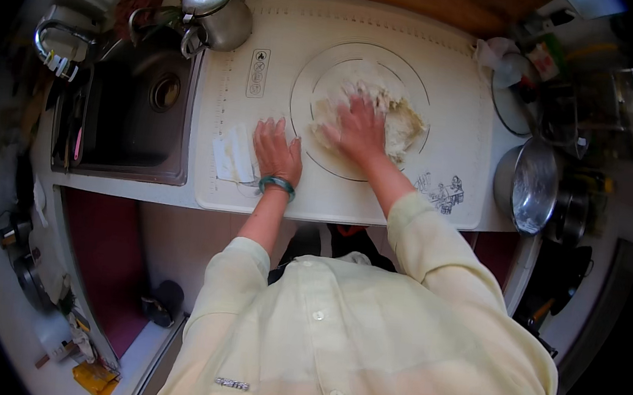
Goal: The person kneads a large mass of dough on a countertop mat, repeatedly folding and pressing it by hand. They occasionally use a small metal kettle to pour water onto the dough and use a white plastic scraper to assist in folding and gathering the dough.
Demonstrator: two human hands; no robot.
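A shaggy mass of floury dough (406, 127) lies inside the printed circles of a pale kneading mat (459, 80). My right hand (360, 124) is palm down on the left part of the dough, its fingers spread and slightly blurred. Its fingertips look coated with flour. To the left, my left hand (278, 151) rests flat on the mat with nothing in it, and a green bangle (277, 186) circles that wrist. Just left of this hand is a flat whitish scraper (233, 155), lying on the mat.
A dark sink (124, 122) with a curved faucet (52, 35) is at the left. Behind its right edge stands a metal kettle (219, 17). On the right, a tilted metal bowl (526, 186) sits beside the mat, with a glass lid (511, 99) behind it.
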